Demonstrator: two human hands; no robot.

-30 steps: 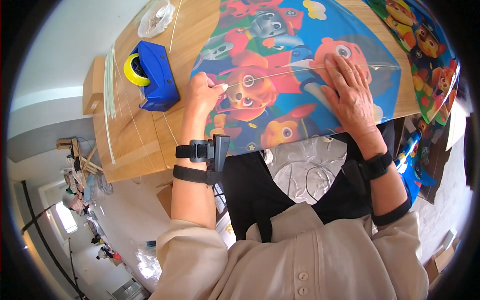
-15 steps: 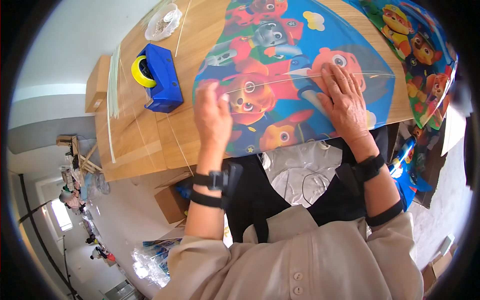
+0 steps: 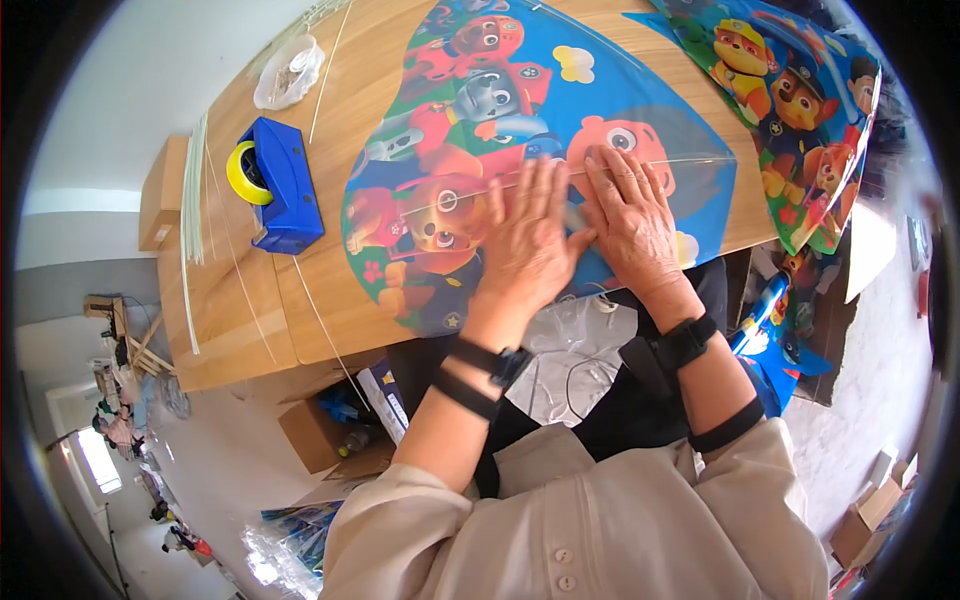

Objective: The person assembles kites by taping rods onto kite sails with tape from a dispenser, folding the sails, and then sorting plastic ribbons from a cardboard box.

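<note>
A printed cartoon sheet [image 3: 440,130], mostly blue and red, lies on the wooden table [image 3: 330,290]. Across it runs a thin pale rod [image 3: 695,161], partly covered by both hands. My left hand [image 3: 530,240] rests over the middle of the sheet with its fingers spread, slightly blurred. Beside it, my right hand [image 3: 632,215] lies flat on the sheet and over the rod, fingers stretched out. The two hands nearly meet at the thumbs.
A blue tape dispenser [image 3: 287,185] with yellow tape, a clear bowl [image 3: 289,72] and a bundle of thin pale sticks [image 3: 193,200] are at the left. More printed sheets [image 3: 800,110] hang over the right edge. An open cardboard box [image 3: 310,435] stands below the table.
My left hand let go of the rod's left end and moved right along the sheet, beside my right hand. The view has shifted, so the table things appear further left and lower.
</note>
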